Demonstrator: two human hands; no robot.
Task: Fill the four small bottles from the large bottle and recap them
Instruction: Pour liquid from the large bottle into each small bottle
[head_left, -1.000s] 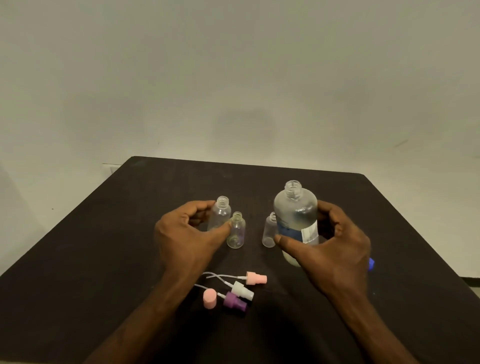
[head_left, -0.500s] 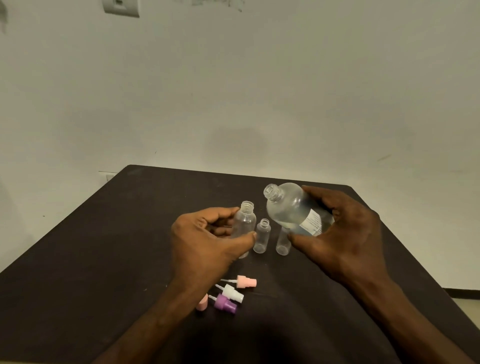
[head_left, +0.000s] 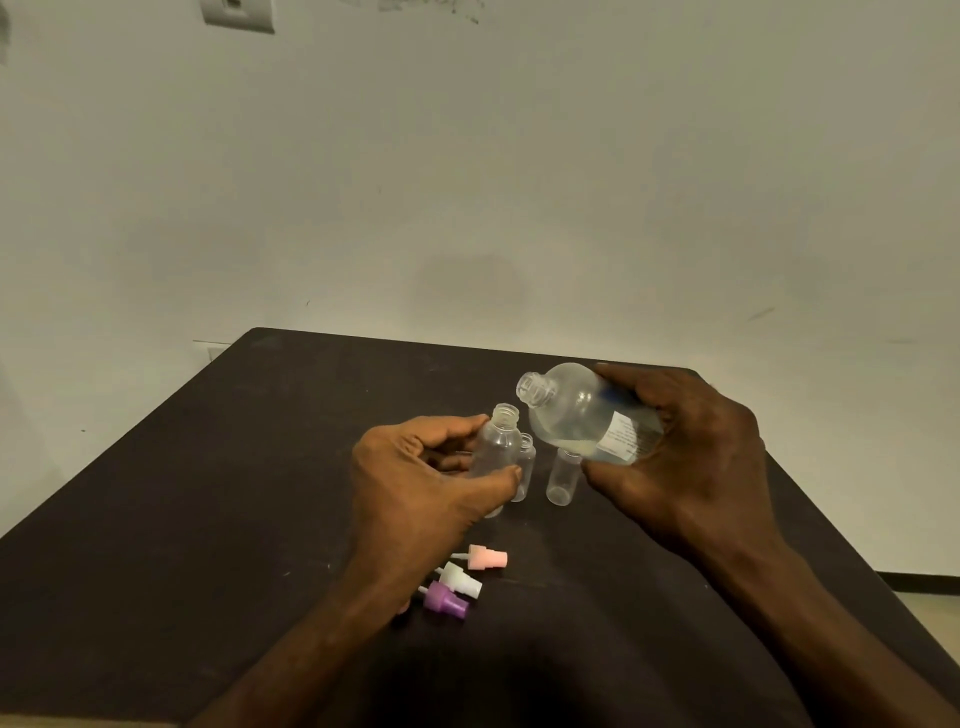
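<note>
Large bottle (head_left: 582, 415) gripped in right hand (head_left: 691, 457), tilted toward small bottle (head_left: 496, 452) steadied by left hand (head_left: 415, 483) for pouring.

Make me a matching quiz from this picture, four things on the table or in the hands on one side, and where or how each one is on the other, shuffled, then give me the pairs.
Things
1. large bottle
2. biggest small bottle
3. purple spray cap
4. narrow small bottle

States
A. lying on the table, nearest the person
B. tilted, uncapped, held by the right hand
C. standing free under the large bottle
D. upright, uncapped, gripped by the left hand

Pairs: 1-B, 2-D, 3-A, 4-C
</note>
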